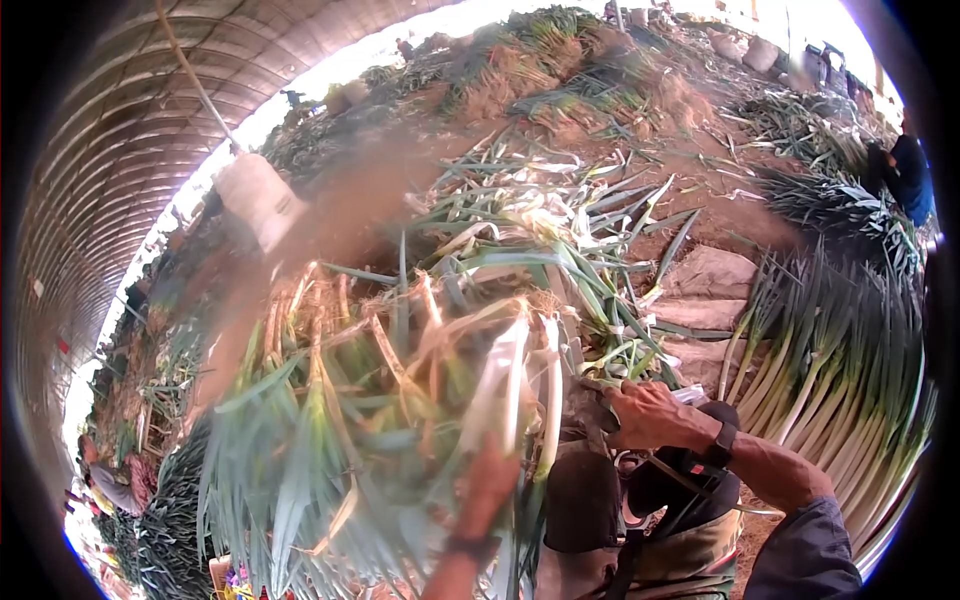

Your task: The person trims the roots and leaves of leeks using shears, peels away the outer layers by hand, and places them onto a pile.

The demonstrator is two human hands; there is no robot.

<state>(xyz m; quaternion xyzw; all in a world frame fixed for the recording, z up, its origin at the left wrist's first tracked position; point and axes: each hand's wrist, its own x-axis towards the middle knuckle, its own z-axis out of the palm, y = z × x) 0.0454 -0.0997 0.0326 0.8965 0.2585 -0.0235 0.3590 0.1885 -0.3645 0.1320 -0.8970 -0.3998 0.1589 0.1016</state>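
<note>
My left hand (488,482), smeared by motion, is low over a pile of untrimmed green onions (320,400) with dry, brownish outer leaves. A pale green onion stalk (516,375) rises just above its fingers, and I cannot tell whether they grip it. My right hand (655,415), with a dark watch (718,445) on the wrist, is closed in front of my knees. Its curled fingertips are at some stripped green-and-white leaves (625,360), and what they hold is hidden. Cleaned green onions (825,370) lie in a row to the right, white ends toward me.
Peeled leaf scraps (540,215) cover the soil ahead. Flat pale sacking (705,285) lies beside them. More onion heaps (545,50) stand farther back. A white sack-like bundle (255,195) is at upper left near a pole. Another person (908,175) is at far right.
</note>
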